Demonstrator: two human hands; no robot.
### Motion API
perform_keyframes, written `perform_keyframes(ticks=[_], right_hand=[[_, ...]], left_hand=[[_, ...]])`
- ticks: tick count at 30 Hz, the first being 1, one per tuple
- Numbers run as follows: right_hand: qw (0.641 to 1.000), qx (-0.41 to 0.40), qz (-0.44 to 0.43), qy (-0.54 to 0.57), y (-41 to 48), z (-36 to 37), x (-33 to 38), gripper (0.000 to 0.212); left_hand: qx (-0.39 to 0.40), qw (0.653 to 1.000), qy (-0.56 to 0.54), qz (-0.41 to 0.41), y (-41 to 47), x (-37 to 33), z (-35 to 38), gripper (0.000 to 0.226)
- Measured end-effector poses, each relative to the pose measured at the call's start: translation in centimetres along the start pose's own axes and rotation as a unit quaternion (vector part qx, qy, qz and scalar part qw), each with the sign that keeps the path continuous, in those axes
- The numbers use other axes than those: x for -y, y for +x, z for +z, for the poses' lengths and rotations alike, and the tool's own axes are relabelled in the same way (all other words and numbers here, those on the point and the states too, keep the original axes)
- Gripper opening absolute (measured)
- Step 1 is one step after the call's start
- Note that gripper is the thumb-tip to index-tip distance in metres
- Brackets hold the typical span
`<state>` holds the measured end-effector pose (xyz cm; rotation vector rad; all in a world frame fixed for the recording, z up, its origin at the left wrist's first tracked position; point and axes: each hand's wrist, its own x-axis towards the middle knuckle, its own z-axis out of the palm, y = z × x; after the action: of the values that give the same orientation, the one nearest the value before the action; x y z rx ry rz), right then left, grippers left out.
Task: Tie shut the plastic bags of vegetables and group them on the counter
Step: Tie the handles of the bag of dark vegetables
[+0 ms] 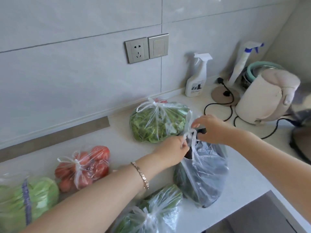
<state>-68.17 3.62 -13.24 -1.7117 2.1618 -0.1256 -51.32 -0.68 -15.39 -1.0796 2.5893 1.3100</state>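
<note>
Reaching across from lower left, the left hand [173,153] pinches one handle [187,137] of the clear plastic bag of dark green vegetables [206,175]. The right hand [211,129], wrist bent down, pinches the other handle [190,119]; the bag stands on the white counter [244,182] near a tied bag of leafy greens [156,125].

The scene is lit brightly and evenly by soft, diffuse light; only faint shadows are cast on the counter [121,132]. Glare is seen on the dark bag [207,169]; lines are bowed toward the edges; the kettle [262,100] is blurred.
</note>
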Motion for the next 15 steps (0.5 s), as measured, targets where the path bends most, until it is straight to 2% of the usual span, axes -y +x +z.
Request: perform_keyframes(ticks=[3, 4, 6, 7, 8, 10, 12, 15], right_hand=[[0.979, 0.094, -0.021, -0.179, 1.0, 1.1, -2.2, 0.050], [0.969, 0.111, -0.035, -0.220, 1.4, 1.4, -3.2, 0.045], [0.950, 0.140, -0.052, -0.276, 1.7, 1.6, -4.5, 0.012], [0.953, 0.148, -0.041, -0.262, 1.4, 1.4, -4.9, 0.013], [0.959, 0.159, -0.028, -0.232, 1.1, 0.8, -5.2, 0.025], [0.979, 0.146, -0.028, -0.141, 0.5, -0.6, -5.4, 0.034], [0.990, 0.112, -0.060, -0.055, -0.1, -3.1, -5.2, 0.039], [0.990, 0.018, -0.105, 0.089, -1.1, -6.8, -5.1, 0.041]], left_hand=[[-0.081, 0.991, -0.083, -0.066, 1.1, -1.1, 0.7, 0.032], [-0.122, 0.983, -0.106, -0.081, 1.4, -1.8, 0.8, 0.031], [-0.216, 0.964, -0.121, -0.096, 1.8, -2.7, 0.7, 0.027], [-0.269, 0.953, -0.093, -0.105, 1.9, -3.1, 0.4, 0.027], [-0.322, 0.937, -0.058, -0.124, 1.8, -3.6, 0.0, 0.029], [-0.389, 0.905, -0.042, -0.167, 1.4, -4.3, -0.8, 0.032], [-0.411, 0.882, -0.123, -0.197, 1.4, -5.1, -1.2, 0.039], [-0.412, 0.831, -0.333, -0.173, 1.5, -7.2, -0.8, 0.047]])
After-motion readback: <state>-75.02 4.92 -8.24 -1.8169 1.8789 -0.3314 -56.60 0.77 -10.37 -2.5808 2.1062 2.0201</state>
